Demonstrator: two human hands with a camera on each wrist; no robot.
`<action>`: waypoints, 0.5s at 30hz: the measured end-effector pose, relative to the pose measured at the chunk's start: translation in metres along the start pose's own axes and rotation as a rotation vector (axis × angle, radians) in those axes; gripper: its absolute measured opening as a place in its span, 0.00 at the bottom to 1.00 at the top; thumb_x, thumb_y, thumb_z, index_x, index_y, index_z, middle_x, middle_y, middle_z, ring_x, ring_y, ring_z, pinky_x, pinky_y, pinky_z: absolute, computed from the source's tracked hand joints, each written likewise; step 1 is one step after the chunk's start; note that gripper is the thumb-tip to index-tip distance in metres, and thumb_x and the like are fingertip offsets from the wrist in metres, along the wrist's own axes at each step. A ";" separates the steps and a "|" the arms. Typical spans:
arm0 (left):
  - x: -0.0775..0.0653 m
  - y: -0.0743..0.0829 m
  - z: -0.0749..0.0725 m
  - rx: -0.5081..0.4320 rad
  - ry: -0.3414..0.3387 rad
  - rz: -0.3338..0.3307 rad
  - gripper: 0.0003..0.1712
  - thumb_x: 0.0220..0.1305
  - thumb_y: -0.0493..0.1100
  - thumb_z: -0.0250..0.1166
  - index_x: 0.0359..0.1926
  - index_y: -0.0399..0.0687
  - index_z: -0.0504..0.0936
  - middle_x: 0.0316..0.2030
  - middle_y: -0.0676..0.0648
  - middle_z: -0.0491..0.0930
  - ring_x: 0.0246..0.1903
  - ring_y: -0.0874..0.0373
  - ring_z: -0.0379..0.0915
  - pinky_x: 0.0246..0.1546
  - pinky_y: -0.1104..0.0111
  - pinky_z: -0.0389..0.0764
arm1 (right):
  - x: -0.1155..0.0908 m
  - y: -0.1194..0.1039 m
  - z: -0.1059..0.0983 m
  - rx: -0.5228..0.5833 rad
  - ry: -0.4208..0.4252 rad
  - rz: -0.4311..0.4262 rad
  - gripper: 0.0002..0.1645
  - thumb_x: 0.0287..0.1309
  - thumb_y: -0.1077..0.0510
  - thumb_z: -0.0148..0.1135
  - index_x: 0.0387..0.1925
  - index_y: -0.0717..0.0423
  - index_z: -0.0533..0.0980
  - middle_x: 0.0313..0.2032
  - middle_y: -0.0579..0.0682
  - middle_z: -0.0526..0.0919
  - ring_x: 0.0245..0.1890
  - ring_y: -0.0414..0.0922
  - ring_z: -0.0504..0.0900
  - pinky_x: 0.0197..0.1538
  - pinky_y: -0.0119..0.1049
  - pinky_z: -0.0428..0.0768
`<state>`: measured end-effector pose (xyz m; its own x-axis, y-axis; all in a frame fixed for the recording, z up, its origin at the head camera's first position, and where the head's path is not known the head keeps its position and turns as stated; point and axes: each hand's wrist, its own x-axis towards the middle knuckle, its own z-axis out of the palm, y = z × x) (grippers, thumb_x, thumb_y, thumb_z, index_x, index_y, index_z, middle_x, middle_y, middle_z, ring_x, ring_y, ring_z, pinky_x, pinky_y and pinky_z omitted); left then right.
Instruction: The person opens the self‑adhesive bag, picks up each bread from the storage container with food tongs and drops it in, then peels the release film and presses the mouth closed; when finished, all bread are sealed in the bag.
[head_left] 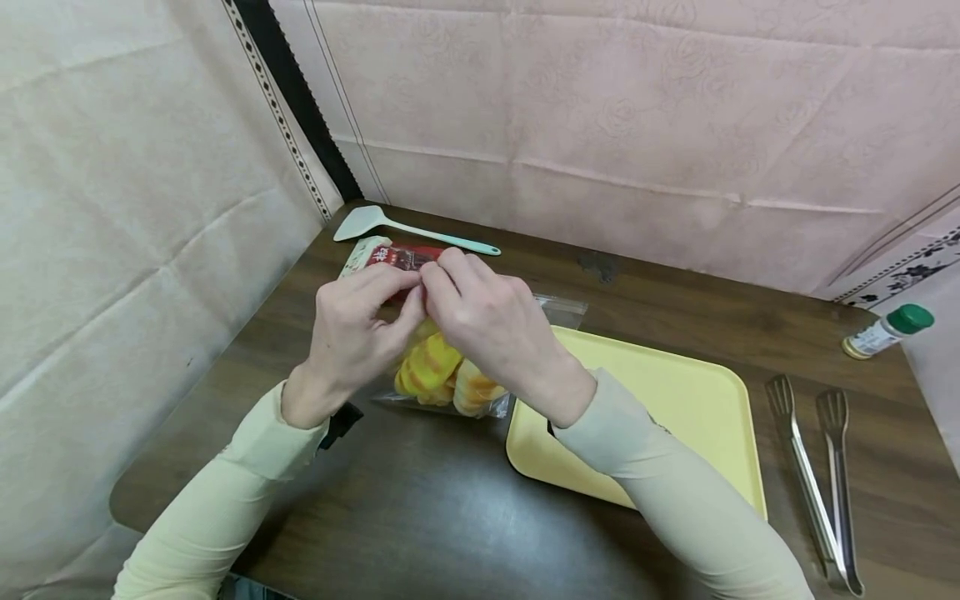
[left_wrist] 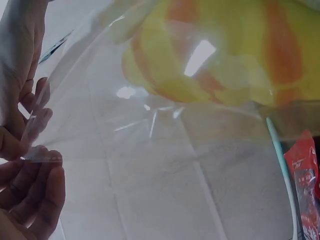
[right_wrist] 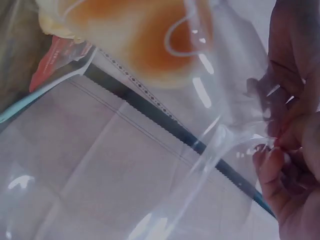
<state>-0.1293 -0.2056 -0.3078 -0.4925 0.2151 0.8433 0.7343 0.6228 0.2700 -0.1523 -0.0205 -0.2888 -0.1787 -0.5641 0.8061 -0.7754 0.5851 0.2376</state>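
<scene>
A clear plastic bag (left_wrist: 90, 120) with yellow, orange-striped bread-like pieces (head_left: 429, 364) and a paler browned piece (head_left: 474, 390) inside hangs below both hands. My left hand (head_left: 352, 333) pinches the bag's top edge between thumb and fingers. Right against it, my right hand (head_left: 498, 325) pinches the same edge, and the fingertips of the two hands meet. In the right wrist view, the transparent film (right_wrist: 215, 145) runs to the pinching fingers. The hands cover part of the bag in the head view.
Behind the hands lie a red package (head_left: 405, 257) and a pale turquoise spatula (head_left: 420, 231). A yellow tray (head_left: 705, 417) sits right of the bag. Farther right are metal tongs (head_left: 813, 492) and a green-capped bottle (head_left: 885, 332). Cloth-covered walls (head_left: 637, 142) border the brown table (head_left: 420, 508).
</scene>
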 end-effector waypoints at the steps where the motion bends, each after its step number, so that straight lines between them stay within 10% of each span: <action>1: 0.000 0.000 -0.001 -0.006 -0.006 0.003 0.05 0.67 0.32 0.68 0.37 0.33 0.90 0.32 0.38 0.91 0.32 0.48 0.87 0.38 0.58 0.86 | 0.000 0.001 0.000 0.018 0.001 0.006 0.07 0.71 0.67 0.57 0.36 0.61 0.79 0.31 0.51 0.78 0.24 0.43 0.74 0.22 0.32 0.75; 15: 0.002 0.000 -0.001 -0.108 -0.049 -0.095 0.07 0.70 0.36 0.69 0.38 0.35 0.91 0.34 0.39 0.92 0.33 0.52 0.87 0.42 0.78 0.79 | -0.006 0.004 0.007 0.424 0.014 0.237 0.03 0.69 0.68 0.59 0.37 0.63 0.79 0.33 0.55 0.80 0.28 0.45 0.78 0.30 0.35 0.81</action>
<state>-0.1294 -0.2059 -0.3052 -0.5826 0.1966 0.7886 0.7279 0.5579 0.3987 -0.1587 -0.0188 -0.2960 -0.3744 -0.4347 0.8191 -0.8934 0.4056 -0.1932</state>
